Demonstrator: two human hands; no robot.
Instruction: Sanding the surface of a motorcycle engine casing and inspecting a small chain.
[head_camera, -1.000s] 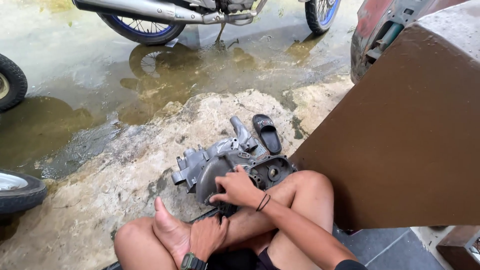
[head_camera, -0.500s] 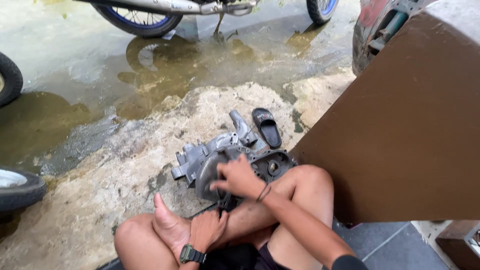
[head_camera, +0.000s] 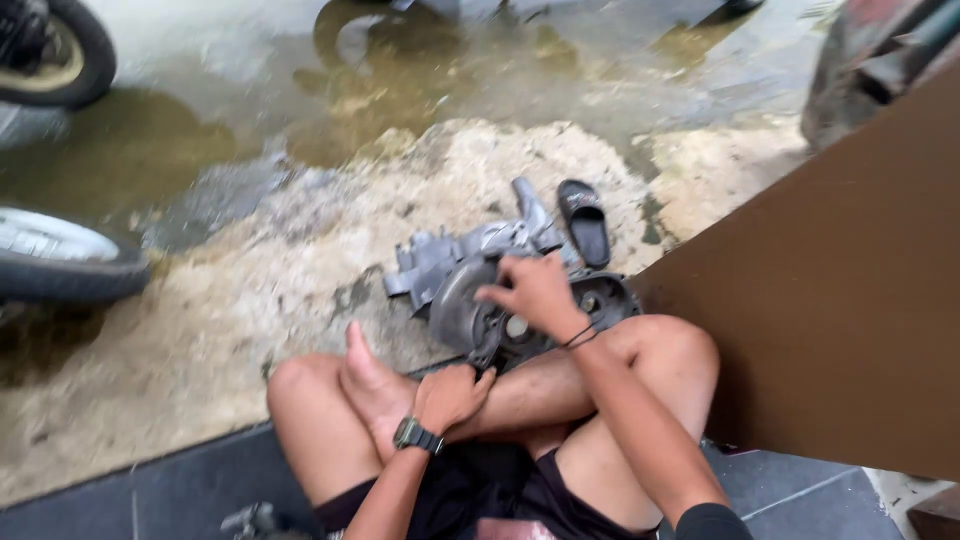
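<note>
A grey metal engine casing (head_camera: 455, 275) lies on the rough concrete in front of my crossed legs. My right hand (head_camera: 535, 292) rests on top of it, fingers curled over its round dark cover (head_camera: 462, 315). My left hand (head_camera: 450, 395), with a watch on the wrist, grips the lower edge of the same casing next to my shin. Whether a tool is in either hand cannot be made out.
A black sandal (head_camera: 586, 220) lies just beyond the casing. A large brown panel (head_camera: 840, 300) stands close at the right. Motorcycle wheels (head_camera: 60, 262) sit at the left edge, another wheel (head_camera: 50, 55) at top left. Wet ground with puddles (head_camera: 420, 80) lies beyond.
The view has dropped and moved closer, so the parked motorcycle at the top has left the frame. My right hand has shifted slightly on the casing; my left hand has risen to its lower edge.
</note>
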